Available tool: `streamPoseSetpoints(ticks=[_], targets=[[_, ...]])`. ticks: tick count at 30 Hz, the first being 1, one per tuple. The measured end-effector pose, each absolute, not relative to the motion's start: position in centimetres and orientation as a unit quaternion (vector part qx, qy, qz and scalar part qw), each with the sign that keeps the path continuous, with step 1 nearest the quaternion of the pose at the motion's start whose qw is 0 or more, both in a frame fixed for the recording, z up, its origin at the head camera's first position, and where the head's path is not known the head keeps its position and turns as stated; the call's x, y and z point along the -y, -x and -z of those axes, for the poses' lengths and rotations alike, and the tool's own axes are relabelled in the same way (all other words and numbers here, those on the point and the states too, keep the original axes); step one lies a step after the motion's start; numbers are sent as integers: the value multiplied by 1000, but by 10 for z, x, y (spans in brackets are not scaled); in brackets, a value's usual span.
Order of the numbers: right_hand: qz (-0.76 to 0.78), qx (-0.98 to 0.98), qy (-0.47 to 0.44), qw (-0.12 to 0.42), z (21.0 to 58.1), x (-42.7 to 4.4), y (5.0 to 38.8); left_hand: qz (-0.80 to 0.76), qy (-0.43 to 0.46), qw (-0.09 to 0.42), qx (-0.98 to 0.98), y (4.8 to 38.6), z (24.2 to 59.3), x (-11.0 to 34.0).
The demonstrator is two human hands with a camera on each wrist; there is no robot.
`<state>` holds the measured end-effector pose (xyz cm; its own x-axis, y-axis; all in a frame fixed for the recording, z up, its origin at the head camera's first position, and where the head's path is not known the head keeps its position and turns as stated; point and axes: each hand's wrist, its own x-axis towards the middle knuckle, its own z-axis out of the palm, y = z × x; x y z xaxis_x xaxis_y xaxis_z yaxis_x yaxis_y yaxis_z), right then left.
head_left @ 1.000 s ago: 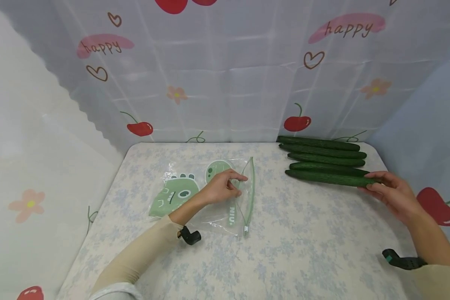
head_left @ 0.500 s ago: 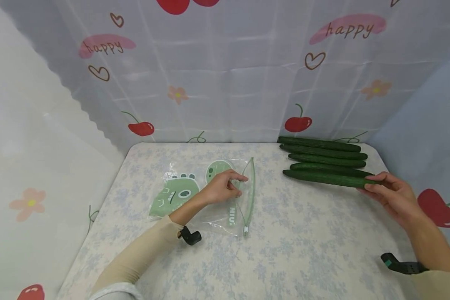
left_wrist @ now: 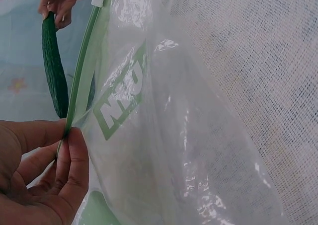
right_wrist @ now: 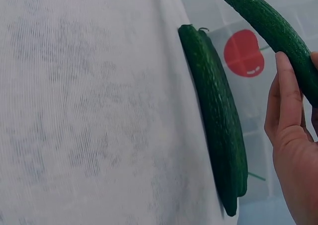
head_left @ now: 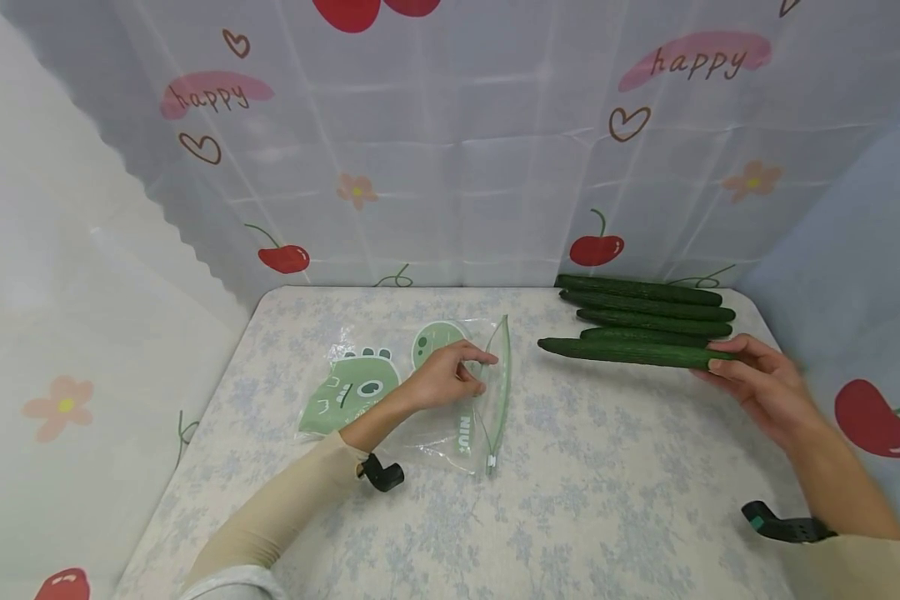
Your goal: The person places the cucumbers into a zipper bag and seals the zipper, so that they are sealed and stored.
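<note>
One cucumber (head_left: 630, 352), gripped by right fingers (right_wrist: 289, 98), seemingly clears the table (head_left: 570, 483); left fingers (left_wrist: 77, 160) pinch bag edge (left_wrist: 81, 66).

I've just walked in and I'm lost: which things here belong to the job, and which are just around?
Part of the job, as far as I can judge:
the cucumber gripped by the right hand;
the clear, green-printed bag pinched by the left hand;
probably the four other cucumbers, lying side by side.

Just around:
the blue-patterned tablecloth;
the cherry-print sheet behind;
the wrist cameras, merely worn.
</note>
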<state>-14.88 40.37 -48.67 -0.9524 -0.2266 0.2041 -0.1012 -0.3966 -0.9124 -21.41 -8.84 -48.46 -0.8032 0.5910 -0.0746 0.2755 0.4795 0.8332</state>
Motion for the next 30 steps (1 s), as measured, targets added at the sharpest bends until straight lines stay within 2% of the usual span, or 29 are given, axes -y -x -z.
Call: streamPoseSetpoints(ticks=[10, 20, 30], targets=[[799, -585, 133, 43, 486, -379, 160, -440, -264, 184, -839, 215, 487, 88], [799, -585, 122, 73, 491, -351, 172, -445, -265, 185, -835, 211, 484, 85], [805, -581, 93, 71, 496, -341, 178, -450, -268, 164, -836, 212, 482, 88]])
